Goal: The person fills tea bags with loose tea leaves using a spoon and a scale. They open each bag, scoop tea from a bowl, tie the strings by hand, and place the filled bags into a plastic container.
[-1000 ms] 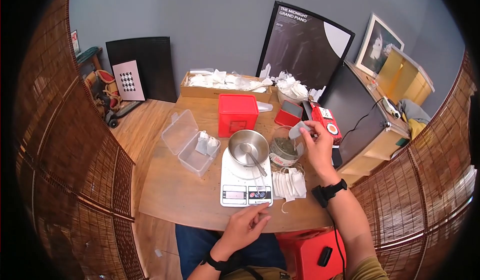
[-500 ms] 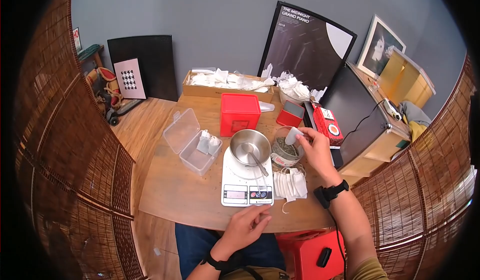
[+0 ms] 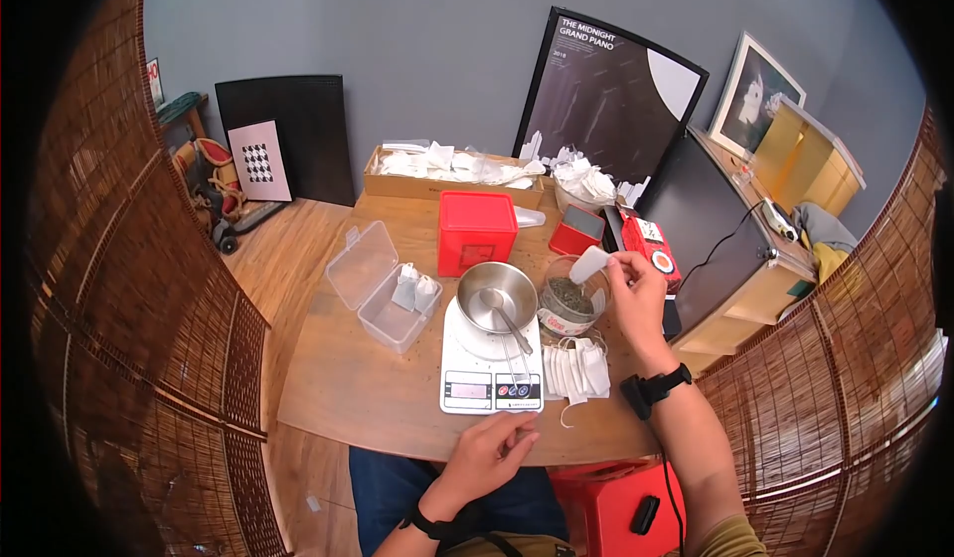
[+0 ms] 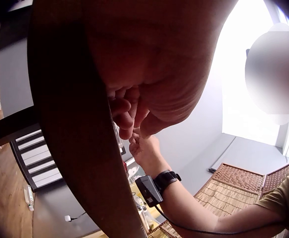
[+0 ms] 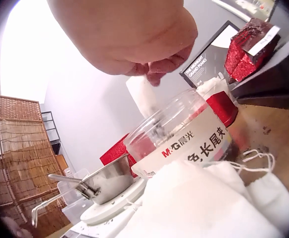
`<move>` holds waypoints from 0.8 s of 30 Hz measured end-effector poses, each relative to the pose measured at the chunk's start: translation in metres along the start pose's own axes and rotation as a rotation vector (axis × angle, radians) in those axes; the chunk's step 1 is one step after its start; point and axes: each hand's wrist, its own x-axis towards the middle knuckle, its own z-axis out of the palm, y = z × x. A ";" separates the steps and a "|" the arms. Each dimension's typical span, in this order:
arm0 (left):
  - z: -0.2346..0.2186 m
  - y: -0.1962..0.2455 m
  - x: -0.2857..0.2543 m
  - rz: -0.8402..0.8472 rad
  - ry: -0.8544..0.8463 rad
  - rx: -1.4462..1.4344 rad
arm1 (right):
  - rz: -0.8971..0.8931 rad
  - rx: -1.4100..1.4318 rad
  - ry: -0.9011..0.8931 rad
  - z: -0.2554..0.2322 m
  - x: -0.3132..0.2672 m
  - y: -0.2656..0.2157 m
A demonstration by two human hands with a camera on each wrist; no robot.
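Note:
My right hand (image 3: pixel 639 294) pinches a small white translucent scoop (image 3: pixel 590 264) by its end. It is held over the mouth of a clear round tub (image 3: pixel 568 320) of dark, dried leaf bits, its lower end inside the rim in the right wrist view. My left hand (image 3: pixel 489 454) rests at the table's front edge with loosely bent fingers and nothing in them, close to the white kitchen scale (image 3: pixel 457 353). On the scale sits a steel bowl (image 3: pixel 475 311) with a spoon (image 3: pixel 509 320) leaning inside. White drawstring bags (image 3: pixel 576 370) lie in a row just before the tub.
An open clear plastic box (image 3: pixel 383 323) with filled bags stands at the left of the scale. Behind the bowl is a red canister (image 3: pixel 477 234). A cardboard tray (image 3: pixel 397 185) of white bags, a small red tin (image 3: pixel 576 229) and a red packet (image 3: pixel 651 244) are farther back.
The scoop dipped from above the tub's rim toward the leaf bits, then came up slightly and turned. My left hand stayed at the table edge.

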 end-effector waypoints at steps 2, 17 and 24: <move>0.000 0.000 -0.001 -0.003 -0.005 -0.007 | 0.059 -0.020 -0.002 -0.003 0.000 -0.001; -0.002 0.001 0.000 -0.002 -0.020 0.012 | 0.129 0.351 0.029 -0.040 -0.012 -0.010; -0.001 0.002 0.001 -0.003 -0.031 0.011 | -0.092 0.024 -0.101 -0.102 -0.092 0.006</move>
